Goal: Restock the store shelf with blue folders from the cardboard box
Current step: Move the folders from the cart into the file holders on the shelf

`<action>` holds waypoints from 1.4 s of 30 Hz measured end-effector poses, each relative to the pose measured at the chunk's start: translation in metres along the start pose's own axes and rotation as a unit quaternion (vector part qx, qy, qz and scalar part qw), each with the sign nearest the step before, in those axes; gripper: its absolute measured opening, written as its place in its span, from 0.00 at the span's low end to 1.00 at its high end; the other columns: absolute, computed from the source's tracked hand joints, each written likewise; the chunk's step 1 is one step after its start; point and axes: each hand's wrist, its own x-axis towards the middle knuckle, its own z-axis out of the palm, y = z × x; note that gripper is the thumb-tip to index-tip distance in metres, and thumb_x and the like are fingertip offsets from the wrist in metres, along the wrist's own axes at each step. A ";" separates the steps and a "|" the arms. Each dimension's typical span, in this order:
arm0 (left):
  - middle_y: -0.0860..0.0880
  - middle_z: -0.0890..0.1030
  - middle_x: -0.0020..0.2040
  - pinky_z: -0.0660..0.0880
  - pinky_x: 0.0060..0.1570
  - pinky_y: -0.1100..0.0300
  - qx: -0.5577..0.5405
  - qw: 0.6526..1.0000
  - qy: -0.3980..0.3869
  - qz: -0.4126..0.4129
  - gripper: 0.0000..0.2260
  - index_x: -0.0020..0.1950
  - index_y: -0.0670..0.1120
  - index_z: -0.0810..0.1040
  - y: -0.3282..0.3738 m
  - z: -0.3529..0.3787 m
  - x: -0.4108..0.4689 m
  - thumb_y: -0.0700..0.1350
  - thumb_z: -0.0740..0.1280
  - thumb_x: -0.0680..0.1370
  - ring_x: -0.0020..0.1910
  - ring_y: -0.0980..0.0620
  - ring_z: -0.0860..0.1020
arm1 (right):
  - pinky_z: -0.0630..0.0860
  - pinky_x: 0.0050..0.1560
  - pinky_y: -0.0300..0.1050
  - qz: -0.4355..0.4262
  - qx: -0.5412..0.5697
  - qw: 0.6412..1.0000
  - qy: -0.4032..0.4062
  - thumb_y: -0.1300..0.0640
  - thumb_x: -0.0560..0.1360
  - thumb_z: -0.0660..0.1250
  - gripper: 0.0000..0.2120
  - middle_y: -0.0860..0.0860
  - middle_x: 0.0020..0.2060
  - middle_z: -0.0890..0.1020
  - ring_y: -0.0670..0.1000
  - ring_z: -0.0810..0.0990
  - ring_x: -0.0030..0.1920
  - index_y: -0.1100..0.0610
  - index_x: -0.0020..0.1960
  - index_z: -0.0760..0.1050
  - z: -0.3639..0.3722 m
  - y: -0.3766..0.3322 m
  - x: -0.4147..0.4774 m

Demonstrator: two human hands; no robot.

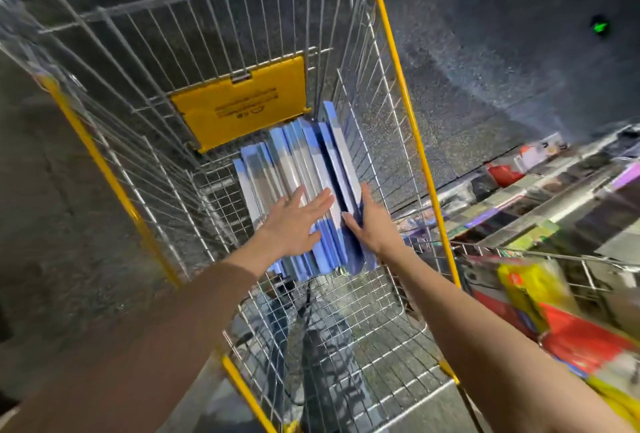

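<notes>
Reaching into the wire cart (138, 93) with both arms, bare forearms coming in from the lower corners of the view and converging on the blue folders (304, 162)

Folders: a batch standing on edge in the cart basket, packed side by side and leaning slightly toward the cart's right wall. Far ends sit just below the yellow flap (239, 103) on the cart's far panel. Near ends stop about mid-basket, with bare wire grid between them and the camera

Left hand (294, 224): released, palm down, fingers straight and fanned, lying flat across the top edges of the left and middle folders close to their near end. Not curled round anything. Wrist roughly in line with the forearm

Right hand (370, 224): grasping the rightmost folders (346, 169). Thumb is on their left face, wedged in the gap to the rest of the batch; fingers run down the right face, between folders and cart wall. How many folders are in that pinch I can't tell, too blurred

Surroundings: dark speckled floor (485, 69) under and around the cart. Store shelves (554, 197) with mixed goods at right, blurred. Second wire basket (540, 254) just beside the cart at lower right, holding red and yellow packages (533, 283)
</notes>
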 end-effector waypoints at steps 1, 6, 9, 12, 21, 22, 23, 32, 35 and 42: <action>0.60 0.33 0.79 0.36 0.72 0.44 -0.002 1.000 0.000 0.001 0.36 0.80 0.60 0.35 0.000 0.000 0.000 0.54 0.59 0.84 0.80 0.42 0.37 | 0.67 0.37 0.42 0.000 0.004 1.000 -0.007 0.55 0.81 0.66 0.35 0.46 0.32 0.74 0.42 0.72 0.31 0.61 0.79 0.51 0.000 -0.003 0.000; 0.60 0.35 0.80 0.35 0.72 0.43 -0.016 1.000 -0.006 0.009 0.36 0.81 0.59 0.36 -0.003 0.000 0.000 0.53 0.59 0.84 0.80 0.41 0.38 | 0.71 0.42 0.49 -0.003 -0.031 0.999 -0.035 0.63 0.82 0.58 0.26 0.63 0.48 0.82 0.64 0.81 0.45 0.65 0.77 0.53 -0.003 -0.004 0.004; 0.59 0.35 0.80 0.38 0.76 0.41 -0.035 0.999 -0.015 0.015 0.34 0.81 0.59 0.37 -0.005 -0.002 0.002 0.54 0.58 0.85 0.80 0.42 0.38 | 0.64 0.40 0.47 0.014 -0.051 0.997 -0.054 0.64 0.82 0.55 0.19 0.67 0.50 0.80 0.65 0.79 0.46 0.66 0.71 0.59 -0.016 -0.010 -0.001; 0.59 0.38 0.81 0.41 0.77 0.43 -0.077 0.997 -0.021 0.017 0.31 0.82 0.59 0.41 -0.004 -0.004 0.006 0.56 0.56 0.85 0.82 0.43 0.41 | 0.63 0.41 0.45 0.002 -0.050 0.997 -0.062 0.66 0.80 0.56 0.21 0.68 0.53 0.80 0.65 0.78 0.47 0.64 0.72 0.60 -0.028 -0.016 -0.014; 0.48 0.76 0.58 0.82 0.53 0.49 -0.628 0.767 -0.005 -0.131 0.32 0.78 0.47 0.66 0.056 -0.056 0.000 0.65 0.62 0.80 0.59 0.47 0.77 | 0.70 0.41 0.49 -0.046 -0.037 0.997 -0.042 0.64 0.77 0.61 0.21 0.63 0.48 0.82 0.61 0.80 0.45 0.64 0.69 0.66 -0.051 -0.029 -0.086; 0.45 0.73 0.68 0.83 0.52 0.45 -0.660 0.738 -0.023 -0.141 0.36 0.79 0.47 0.62 0.067 -0.058 -0.002 0.67 0.63 0.79 0.67 0.42 0.74 | 0.69 0.41 0.48 -0.048 -0.025 0.998 -0.038 0.64 0.77 0.61 0.18 0.62 0.48 0.81 0.59 0.79 0.43 0.64 0.66 0.67 -0.051 -0.032 -0.092; 0.44 0.67 0.76 0.83 0.51 0.44 -0.676 0.721 -0.026 -0.150 0.41 0.81 0.46 0.57 0.077 -0.059 -0.004 0.69 0.64 0.77 0.71 0.38 0.70 | 0.67 0.41 0.47 -0.048 -0.018 0.998 -0.035 0.64 0.78 0.61 0.15 0.62 0.47 0.81 0.57 0.76 0.41 0.65 0.64 0.68 -0.054 -0.037 -0.099; 0.44 0.67 0.76 0.81 0.54 0.43 -0.659 0.719 0.104 -0.194 0.42 0.80 0.45 0.58 0.109 -0.042 -0.025 0.70 0.61 0.74 0.67 0.38 0.75 | 0.72 0.42 0.51 -0.088 -0.026 0.996 -0.019 0.61 0.79 0.61 0.16 0.64 0.45 0.81 0.65 0.80 0.45 0.63 0.66 0.66 -0.055 -0.038 -0.142; 0.40 0.76 0.66 0.81 0.51 0.42 -0.617 0.749 0.157 -0.185 0.31 0.72 0.42 0.67 0.105 -0.027 -0.028 0.63 0.60 0.77 0.57 0.39 0.79 | 0.72 0.42 0.49 -0.122 -0.027 0.992 -0.012 0.57 0.79 0.66 0.25 0.59 0.42 0.83 0.61 0.81 0.43 0.60 0.73 0.63 -0.047 -0.032 -0.157; 0.45 0.68 0.76 0.68 0.71 0.47 -0.527 0.785 0.270 -0.184 0.29 0.77 0.40 0.63 0.146 -0.024 -0.098 0.54 0.64 0.82 0.73 0.43 0.69 | 0.75 0.48 0.40 -0.165 0.106 0.980 -0.005 0.44 0.79 0.67 0.23 0.49 0.46 0.83 0.39 0.78 0.41 0.48 0.72 0.70 -0.044 -0.007 -0.217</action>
